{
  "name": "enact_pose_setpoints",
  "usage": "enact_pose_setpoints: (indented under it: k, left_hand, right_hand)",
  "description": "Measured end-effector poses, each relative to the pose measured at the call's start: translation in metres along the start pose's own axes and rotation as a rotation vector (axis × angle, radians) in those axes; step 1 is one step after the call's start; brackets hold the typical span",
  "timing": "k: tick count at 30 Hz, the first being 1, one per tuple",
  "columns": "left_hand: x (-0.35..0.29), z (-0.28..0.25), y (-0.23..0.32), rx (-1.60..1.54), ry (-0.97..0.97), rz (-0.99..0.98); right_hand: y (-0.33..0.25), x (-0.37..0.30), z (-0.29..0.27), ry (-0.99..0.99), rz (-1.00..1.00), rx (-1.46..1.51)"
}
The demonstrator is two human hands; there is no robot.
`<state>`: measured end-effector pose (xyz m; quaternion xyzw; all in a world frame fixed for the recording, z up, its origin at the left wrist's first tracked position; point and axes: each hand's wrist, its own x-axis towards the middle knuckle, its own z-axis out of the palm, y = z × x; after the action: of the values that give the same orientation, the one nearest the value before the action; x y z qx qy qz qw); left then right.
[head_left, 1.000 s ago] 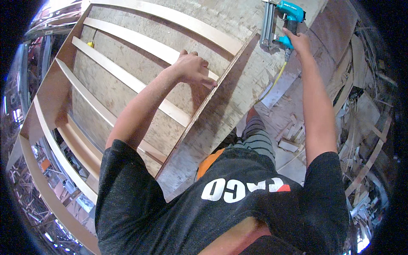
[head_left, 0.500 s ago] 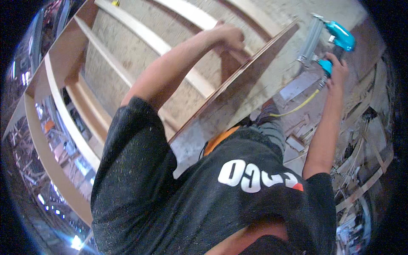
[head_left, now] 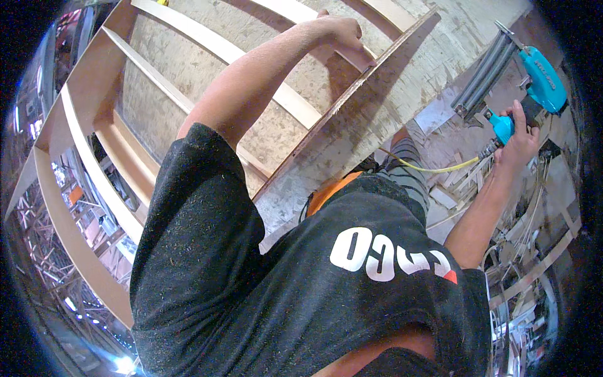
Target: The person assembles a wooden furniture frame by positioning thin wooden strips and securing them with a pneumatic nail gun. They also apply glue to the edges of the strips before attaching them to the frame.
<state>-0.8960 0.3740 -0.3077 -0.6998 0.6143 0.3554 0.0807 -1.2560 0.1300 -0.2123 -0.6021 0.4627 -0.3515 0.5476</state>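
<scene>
In my right hand (head_left: 519, 139) is a teal pneumatic nail gun (head_left: 544, 83), held by its handle out to the right. Its long grey magazine slants up beside the teal body, and a yellow air hose (head_left: 440, 168) runs from its base toward my legs. My left arm reaches over a wooden frame, where my left hand (head_left: 342, 32) closes round a pale wooden slat (head_left: 357, 55) close to the frame's edge board (head_left: 352, 94). My fingertips there are partly hidden. The nail gun is well apart from the frame.
More pale slats (head_left: 188, 31) cross the frame, over a stained wooden panel (head_left: 217, 88). Curved strips (head_left: 81, 151) form its left end. Wood offcuts (head_left: 449, 188) litter the floor at the right, near my leg. An orange item (head_left: 336, 188) shows at my waist.
My right hand has swung the nail gun outward to the right, farther from the frame. My left hand stays closed at the slat, almost unmoved.
</scene>
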Motion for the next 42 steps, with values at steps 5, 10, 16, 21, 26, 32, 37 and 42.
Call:
enact_pose_setpoints:
  k: [5,10,16,21,26,32,37,42]
  left_hand:
    - [-0.013,-0.034,0.032,-0.189,-0.073,-0.243]
    - [0.014,0.009,-0.015,0.121,0.032,0.129]
    - [0.007,-0.014,0.009,-0.117,0.010,-0.056]
    - [-0.011,-0.029,0.025,-0.236,-0.070,-0.213]
    - [-0.016,-0.029,0.030,-0.262,-0.028,-0.241]
    - [-0.019,-0.027,0.029,-0.277,-0.024,-0.219]
    - [-0.021,-0.019,0.024,-0.253,-0.009,-0.196]
    - [-0.018,-0.019,0.020,-0.226,-0.031,-0.204]
  right_hand:
    - [-0.014,-0.009,-0.014,0.020,-0.072,0.132]
    - [-0.030,-0.026,-0.019,0.021,-0.110,0.130]
    - [-0.019,-0.048,0.003,0.088,-0.071,0.179]
    - [-0.025,-0.057,0.013,0.075,-0.066,0.276]
    - [-0.027,-0.062,0.018,0.110,-0.174,0.331]
    - [-0.023,-0.061,0.013,0.107,-0.104,0.363]
    - [-0.015,-0.067,0.012,0.050,-0.099,0.336]
    - [-0.010,-0.071,0.015,0.043,-0.058,0.304]
